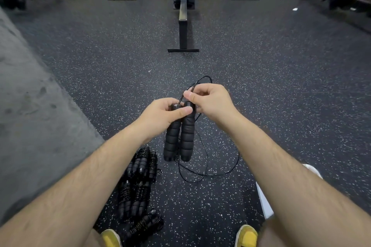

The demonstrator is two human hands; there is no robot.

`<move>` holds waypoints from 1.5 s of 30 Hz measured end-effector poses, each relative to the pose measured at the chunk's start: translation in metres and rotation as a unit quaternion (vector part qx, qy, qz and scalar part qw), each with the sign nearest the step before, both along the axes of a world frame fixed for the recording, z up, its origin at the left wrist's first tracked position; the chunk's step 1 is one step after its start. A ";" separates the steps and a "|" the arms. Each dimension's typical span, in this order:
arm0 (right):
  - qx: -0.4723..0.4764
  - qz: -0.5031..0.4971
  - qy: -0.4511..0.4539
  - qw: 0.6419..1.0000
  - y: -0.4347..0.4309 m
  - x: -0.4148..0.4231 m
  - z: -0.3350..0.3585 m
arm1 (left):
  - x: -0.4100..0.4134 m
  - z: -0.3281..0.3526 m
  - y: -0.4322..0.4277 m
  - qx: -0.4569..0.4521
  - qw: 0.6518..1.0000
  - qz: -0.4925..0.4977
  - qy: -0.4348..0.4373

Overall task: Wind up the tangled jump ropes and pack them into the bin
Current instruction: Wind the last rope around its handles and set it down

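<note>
Starting at the bottom edge, beside the yellow shoes (247, 234), a pile of wound ropes (138, 182) lies on the floor at lower centre-left. Whether the white object (265, 202) at lower right is the bin I cannot tell. Above that, the slack cable (238, 157) trails in loose loops on the floor. At frame centre the two foam handles (180, 140) hang side by side, their tops gripped by the left hand (160, 112), thumb curled across them. The right hand (208, 100) pinches the cable just above the handles. The cable looks thin, light and springy, likely to uncoil if released; the padded handles offer the sure hold. A rowing machine (183, 26) stands at top centre.
</note>
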State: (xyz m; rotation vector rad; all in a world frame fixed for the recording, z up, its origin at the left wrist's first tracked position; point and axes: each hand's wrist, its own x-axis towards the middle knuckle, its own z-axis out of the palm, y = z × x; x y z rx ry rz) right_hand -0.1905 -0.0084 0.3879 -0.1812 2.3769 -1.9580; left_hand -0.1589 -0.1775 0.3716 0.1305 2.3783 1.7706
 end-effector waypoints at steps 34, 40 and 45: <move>0.477 0.127 0.176 0.852 0.006 0.030 0.008 | 0.001 0.008 -0.025 -0.507 0.777 -0.034 0.372; 0.463 0.061 0.169 0.868 0.006 0.024 -0.001 | -0.001 0.003 -0.021 -0.505 0.787 -0.009 0.353; 0.455 0.064 0.187 0.868 0.001 0.024 -0.008 | 0.000 0.001 -0.018 -0.522 0.777 0.004 0.351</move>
